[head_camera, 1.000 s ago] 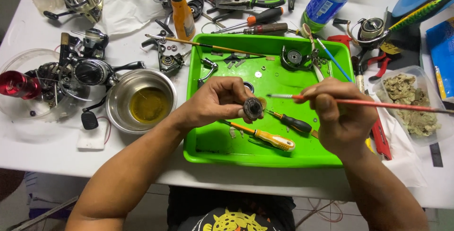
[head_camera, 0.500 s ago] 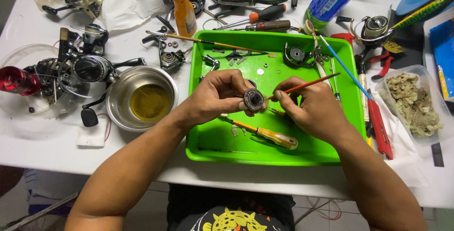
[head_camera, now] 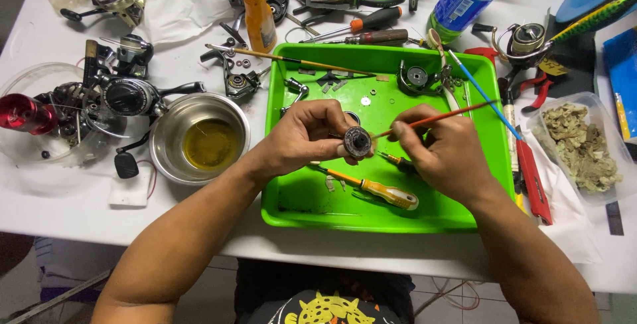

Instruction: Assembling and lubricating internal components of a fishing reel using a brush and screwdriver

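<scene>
Since the earlier frame, my right hand (head_camera: 451,158) has been drawing the thin orange-handled brush (head_camera: 438,119) closer. Head view: my left hand (head_camera: 312,137) is pinching the small round dark metal reel part (head_camera: 357,142) above the bright green plastic tray (head_camera: 292,204). I judge light, steady strokes are working best, with both grips closed firmly.

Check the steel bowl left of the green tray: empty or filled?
Partly filled. The steel bowl stands upright on the table, with a shallow pool of yellowish liquid covering its bottom.

White table (head_camera: 40,204) under even light; pale tiled floor (head_camera: 53,277) below front edge
</scene>
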